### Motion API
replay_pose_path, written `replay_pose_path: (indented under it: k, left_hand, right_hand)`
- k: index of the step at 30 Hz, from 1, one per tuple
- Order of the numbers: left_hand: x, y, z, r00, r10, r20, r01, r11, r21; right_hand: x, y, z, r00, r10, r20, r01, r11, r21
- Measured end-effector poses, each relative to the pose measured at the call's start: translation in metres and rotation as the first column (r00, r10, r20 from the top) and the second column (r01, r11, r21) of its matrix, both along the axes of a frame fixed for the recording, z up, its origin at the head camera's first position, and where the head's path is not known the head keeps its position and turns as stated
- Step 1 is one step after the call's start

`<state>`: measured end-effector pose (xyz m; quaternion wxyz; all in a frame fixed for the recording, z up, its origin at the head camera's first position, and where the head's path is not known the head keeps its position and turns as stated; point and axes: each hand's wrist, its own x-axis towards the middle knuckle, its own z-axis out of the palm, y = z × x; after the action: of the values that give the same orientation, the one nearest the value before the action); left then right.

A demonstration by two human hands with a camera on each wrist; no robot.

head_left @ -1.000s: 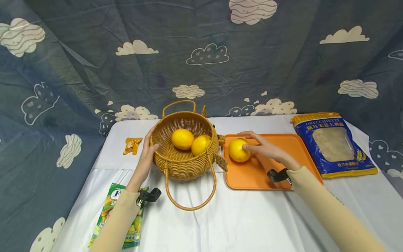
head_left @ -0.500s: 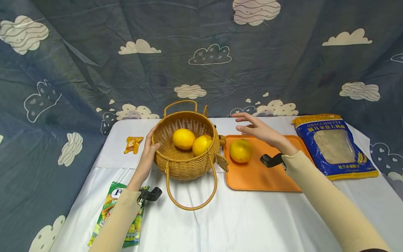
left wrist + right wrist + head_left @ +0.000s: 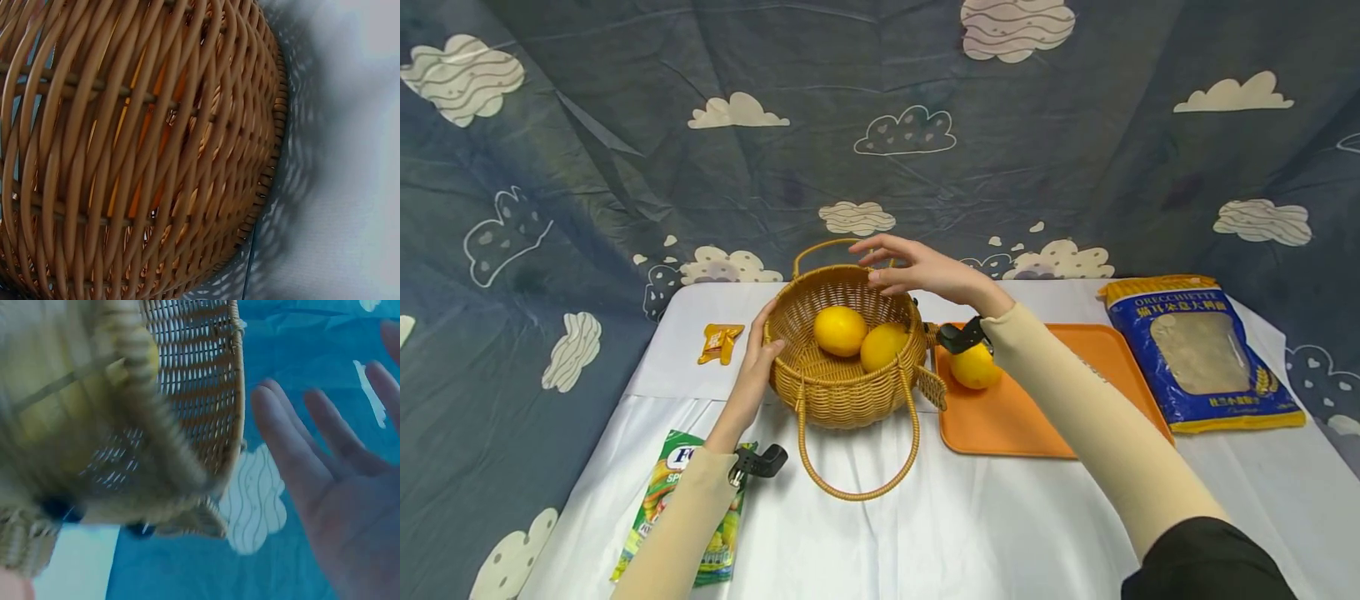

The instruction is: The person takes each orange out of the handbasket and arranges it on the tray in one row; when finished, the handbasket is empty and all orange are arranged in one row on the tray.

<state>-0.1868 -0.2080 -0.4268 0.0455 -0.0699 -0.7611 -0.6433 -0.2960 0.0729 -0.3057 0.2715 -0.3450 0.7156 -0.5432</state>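
Note:
A golden wicker basket (image 3: 835,402) shaped like an animal stands on the white cloth, one handle raised at the back and the other folded down in front. My left hand (image 3: 751,367) grips its left side, thumb over the rim. Inside lie two yellow fruits, a left one (image 3: 839,331) and a right one (image 3: 883,347). My right hand (image 3: 928,271) holds nothing, its fingers stretched out at the basket's far right rim. In the right wrist view, its palm and fingers (image 3: 281,431) show beside the rim. Wicker wall (image 3: 137,150) fills most of the left wrist view.
Right of the basket, a third yellow fruit (image 3: 974,369) sits on an orange tray (image 3: 1037,429), partly behind the wrist strap. A blue pasta bag (image 3: 1206,350) lies beyond the tray. On the left are a small orange packet (image 3: 721,343) and a green packet (image 3: 721,542).
My right hand has let go of the fruit on the tray, risen, and moved left to the basket's far rim. The left hand keeps its hold on the basket.

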Motion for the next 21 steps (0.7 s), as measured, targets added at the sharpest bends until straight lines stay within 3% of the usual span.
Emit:
replay_pose_path:
  k: [5,9,16,21]
  left_hand:
    - [0.0,0.0,0.001,1.0,0.0,0.002,0.0,1.0,0.002]
    - [-0.001,0.0,0.001,1.0,0.003,0.006,-0.003,1.0,0.003]
    - [0.0,0.0,0.001,1.0,0.005,0.013,-0.005,1.0,-0.003]
    - [-0.001,0.001,0.001,1.0,0.005,0.014,-0.005,1.0,-0.003]
  right_hand:
    - [-0.014,-0.028,0.001,0.991,0.124,0.057,-0.13,0.985,0.116]
    - [-0.023,-0.043,-0.001,0.975,0.178,0.134,-0.202,0.96,0.196]
    - [-0.029,-0.065,-0.006,0.944,0.192,0.269,-0.278,0.903,0.329]
    - [-0.032,-0.072,-0.015,0.945,0.157,0.286,-0.268,0.874,0.405]
